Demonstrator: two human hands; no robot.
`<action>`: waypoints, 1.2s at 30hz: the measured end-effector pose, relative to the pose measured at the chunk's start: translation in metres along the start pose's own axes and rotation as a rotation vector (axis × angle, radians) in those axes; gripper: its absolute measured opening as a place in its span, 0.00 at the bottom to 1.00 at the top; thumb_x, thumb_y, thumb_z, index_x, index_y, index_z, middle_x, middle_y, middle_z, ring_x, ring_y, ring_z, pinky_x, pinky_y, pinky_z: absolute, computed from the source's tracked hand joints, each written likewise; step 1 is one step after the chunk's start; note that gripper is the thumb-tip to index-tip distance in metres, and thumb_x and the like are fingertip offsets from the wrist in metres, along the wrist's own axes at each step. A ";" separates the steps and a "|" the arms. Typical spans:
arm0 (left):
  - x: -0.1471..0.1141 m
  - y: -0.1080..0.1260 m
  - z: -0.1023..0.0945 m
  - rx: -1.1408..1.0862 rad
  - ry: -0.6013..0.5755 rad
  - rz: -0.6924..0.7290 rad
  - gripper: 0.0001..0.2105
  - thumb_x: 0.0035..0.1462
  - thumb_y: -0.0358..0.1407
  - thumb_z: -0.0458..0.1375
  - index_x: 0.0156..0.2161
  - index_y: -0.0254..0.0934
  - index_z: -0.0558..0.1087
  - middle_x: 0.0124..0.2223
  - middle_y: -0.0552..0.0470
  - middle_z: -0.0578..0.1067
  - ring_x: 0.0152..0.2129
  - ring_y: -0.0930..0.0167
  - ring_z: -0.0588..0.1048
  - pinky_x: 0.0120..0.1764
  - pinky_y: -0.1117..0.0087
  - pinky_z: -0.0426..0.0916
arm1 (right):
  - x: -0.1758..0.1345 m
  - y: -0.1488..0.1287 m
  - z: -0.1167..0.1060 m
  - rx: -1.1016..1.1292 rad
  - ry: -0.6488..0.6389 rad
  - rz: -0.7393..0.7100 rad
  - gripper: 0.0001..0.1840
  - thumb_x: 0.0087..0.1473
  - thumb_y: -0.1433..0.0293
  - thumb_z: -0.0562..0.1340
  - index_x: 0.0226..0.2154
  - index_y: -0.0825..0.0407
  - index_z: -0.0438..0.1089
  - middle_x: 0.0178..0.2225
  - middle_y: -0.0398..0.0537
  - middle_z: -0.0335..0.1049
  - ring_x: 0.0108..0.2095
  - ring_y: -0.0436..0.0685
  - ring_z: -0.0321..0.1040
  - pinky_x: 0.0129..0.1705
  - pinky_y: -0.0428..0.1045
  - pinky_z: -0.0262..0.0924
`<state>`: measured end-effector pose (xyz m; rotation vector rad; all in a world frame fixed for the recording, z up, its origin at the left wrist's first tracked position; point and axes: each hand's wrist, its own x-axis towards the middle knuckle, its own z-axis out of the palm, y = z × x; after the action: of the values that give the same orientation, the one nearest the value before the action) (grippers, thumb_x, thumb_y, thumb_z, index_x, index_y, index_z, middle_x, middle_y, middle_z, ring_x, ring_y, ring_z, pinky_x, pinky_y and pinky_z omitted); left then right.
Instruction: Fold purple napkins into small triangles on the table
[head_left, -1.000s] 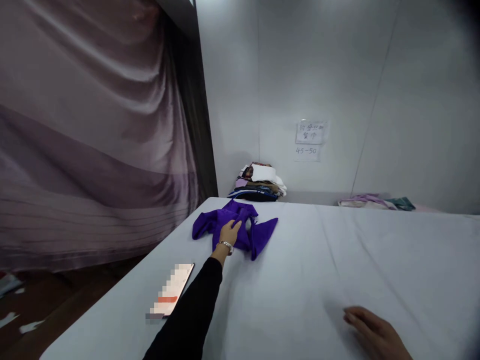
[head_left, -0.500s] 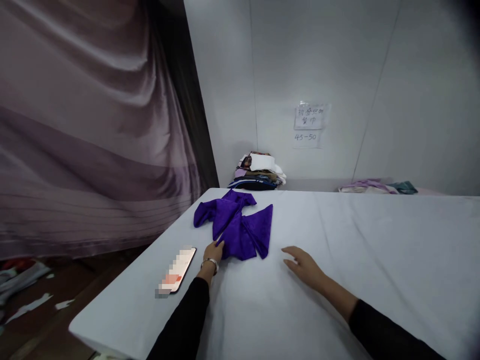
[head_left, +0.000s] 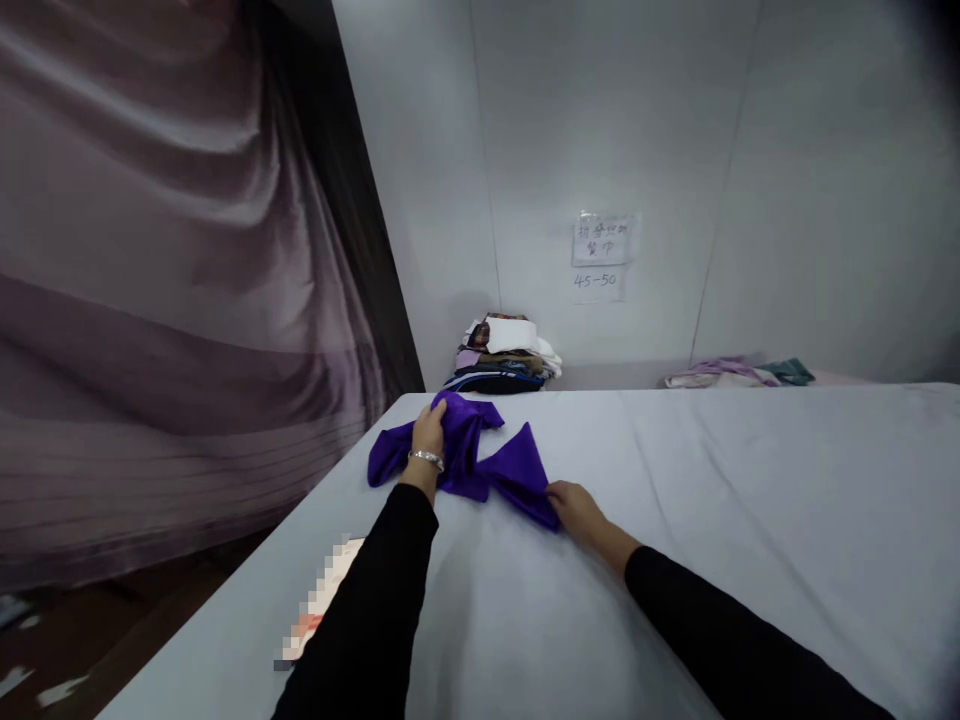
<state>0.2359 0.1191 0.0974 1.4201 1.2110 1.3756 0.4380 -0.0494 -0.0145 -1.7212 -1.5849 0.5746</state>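
A crumpled purple cloth lies on the white-covered table, its ends spread in several directions. My left hand, with a silver bracelet at the wrist, reaches over the middle of the cloth and grips it near its far side. At the cloth's right corner, my right hand pinches the edge between thumb and fingers. Part of the cloth is hidden under the left hand and wrist.
A phone lies left of my left forearm, partly covered by it. Behind the table's far edge sit a stack of folded cloths and a lower pile of fabrics. Handwritten paper hangs on the wall; a curtain drapes at left.
My left hand has moved from the cloth's near edge to its far part. My right hand has come in from beside the cloth and taken its right corner. The cloth's shape has shifted.
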 end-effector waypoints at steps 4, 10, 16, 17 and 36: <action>0.014 0.001 0.015 0.248 -0.083 0.055 0.11 0.49 0.39 0.56 0.35 0.35 0.72 0.40 0.48 0.76 0.42 0.64 0.70 0.46 0.66 0.62 | -0.028 0.016 -0.037 0.332 0.088 0.149 0.19 0.57 0.62 0.49 0.36 0.58 0.69 0.31 0.51 0.74 0.31 0.56 0.70 0.34 0.50 0.63; -0.038 -0.038 0.031 0.510 -0.242 0.121 0.16 0.48 0.36 0.57 0.44 0.35 0.69 0.55 0.42 0.66 0.55 0.59 0.58 0.54 0.61 0.52 | -0.113 0.017 -0.066 1.074 0.085 0.440 0.14 0.47 0.62 0.63 0.34 0.55 0.71 0.30 0.49 0.75 0.29 0.55 0.71 0.34 0.49 0.63; -0.147 -0.064 0.045 0.590 -0.538 0.178 0.16 0.50 0.43 0.56 0.43 0.37 0.71 0.45 0.46 0.73 0.37 0.62 0.73 0.43 0.65 0.64 | -0.161 0.015 -0.068 1.172 0.116 0.519 0.14 0.47 0.63 0.63 0.36 0.54 0.70 0.34 0.51 0.75 0.33 0.58 0.72 0.37 0.51 0.64; -0.163 -0.067 0.046 0.603 -0.549 0.169 0.17 0.48 0.43 0.57 0.42 0.37 0.71 0.44 0.44 0.74 0.38 0.60 0.72 0.43 0.63 0.64 | -0.163 0.016 -0.066 1.191 0.106 0.509 0.14 0.47 0.64 0.63 0.36 0.54 0.70 0.34 0.51 0.75 0.35 0.58 0.72 0.39 0.52 0.64; -0.235 -0.032 0.110 0.127 -0.672 -0.152 0.17 0.51 0.44 0.56 0.42 0.35 0.71 0.45 0.43 0.73 0.41 0.65 0.72 0.42 0.65 0.67 | -0.156 -0.050 -0.141 0.061 0.249 -0.228 0.21 0.54 0.68 0.54 0.52 0.48 0.64 0.47 0.46 0.69 0.46 0.60 0.65 0.49 0.54 0.57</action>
<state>0.3539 -0.0946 0.0028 1.6546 0.9361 0.6336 0.4855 -0.2312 0.0918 -1.4780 -1.5399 0.2809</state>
